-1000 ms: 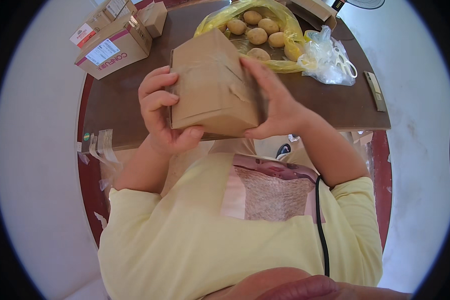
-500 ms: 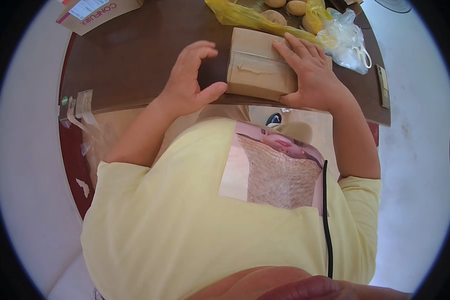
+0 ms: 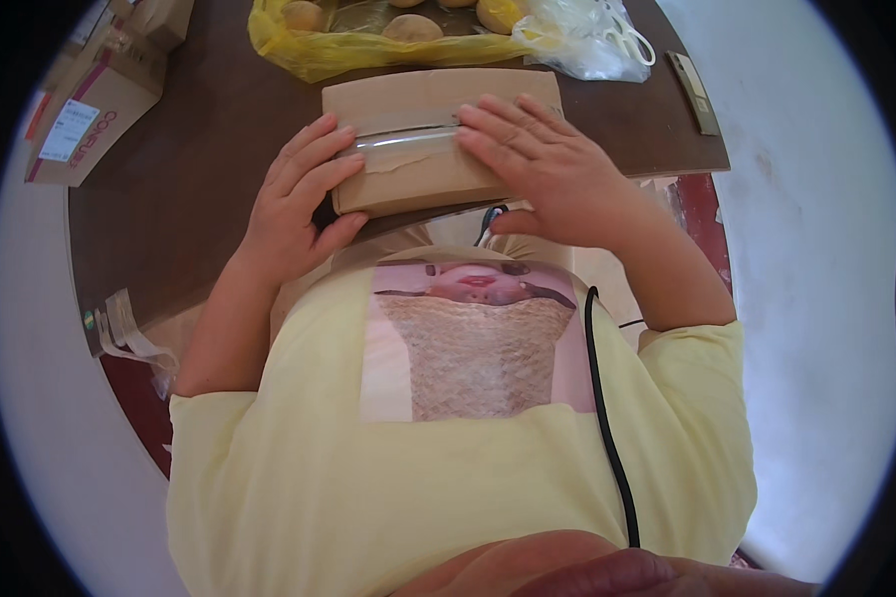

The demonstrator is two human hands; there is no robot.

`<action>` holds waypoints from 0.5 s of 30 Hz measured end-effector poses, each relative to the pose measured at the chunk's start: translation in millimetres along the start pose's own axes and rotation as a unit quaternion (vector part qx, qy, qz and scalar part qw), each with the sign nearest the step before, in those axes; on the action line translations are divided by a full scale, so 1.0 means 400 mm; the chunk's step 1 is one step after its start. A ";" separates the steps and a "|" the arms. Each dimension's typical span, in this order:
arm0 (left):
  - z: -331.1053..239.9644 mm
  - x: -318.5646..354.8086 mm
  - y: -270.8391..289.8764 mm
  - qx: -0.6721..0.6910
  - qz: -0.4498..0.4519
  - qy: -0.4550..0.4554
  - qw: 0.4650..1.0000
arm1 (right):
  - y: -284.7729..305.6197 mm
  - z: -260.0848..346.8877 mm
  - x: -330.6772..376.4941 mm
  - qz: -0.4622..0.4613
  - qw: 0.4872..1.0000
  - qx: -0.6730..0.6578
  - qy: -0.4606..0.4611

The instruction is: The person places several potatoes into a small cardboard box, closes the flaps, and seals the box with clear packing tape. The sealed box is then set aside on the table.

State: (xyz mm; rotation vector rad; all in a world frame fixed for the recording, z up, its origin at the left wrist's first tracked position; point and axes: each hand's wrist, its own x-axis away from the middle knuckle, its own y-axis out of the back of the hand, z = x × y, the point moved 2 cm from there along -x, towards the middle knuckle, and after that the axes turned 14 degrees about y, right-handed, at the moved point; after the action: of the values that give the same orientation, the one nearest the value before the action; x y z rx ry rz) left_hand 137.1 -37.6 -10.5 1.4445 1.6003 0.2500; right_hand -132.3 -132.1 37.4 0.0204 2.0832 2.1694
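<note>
A brown cardboard box lies near the front edge of the dark table, with a strip of clear shiny tape running along its top seam. My left hand is at the box's left end, fingertips on the top and thumb stretched along the near lower corner. Flat over the right part of the top lies my right hand, its fingers extended across the tape and its thumb pointing down past the near side. Both hands have their fingers apart. The box's right end is partly hidden under the right hand.
Behind the box, a yellow plastic bag holds several potatoes, with a white plastic bag to its right. A phone-like flat object rests at the table's right edge. Printed cartons stand far left. Clear tape strips hang at the left edge.
The view has shifted. The box now sits with its longer side across in front of me. My left hand has come from beside the box onto its left end.
</note>
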 end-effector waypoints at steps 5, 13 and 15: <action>-0.013 -0.021 0.015 -0.059 0.014 -0.010 0.998 | -0.041 -0.059 0.098 -0.136 0.988 -0.061 -0.050; -0.164 -0.182 -0.010 -0.226 0.172 0.021 0.959 | -0.126 -0.097 0.120 -0.331 0.927 -0.178 0.007; -0.188 -0.227 -0.075 -0.221 0.189 -0.025 0.956 | -0.125 -0.101 0.125 -0.330 0.929 -0.166 0.013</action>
State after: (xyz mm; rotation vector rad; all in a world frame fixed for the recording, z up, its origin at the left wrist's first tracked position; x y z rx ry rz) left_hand 50.3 -93.1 54.3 1.3713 1.1204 0.7378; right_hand -181.5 -165.1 -18.4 -0.6457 1.4010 2.0307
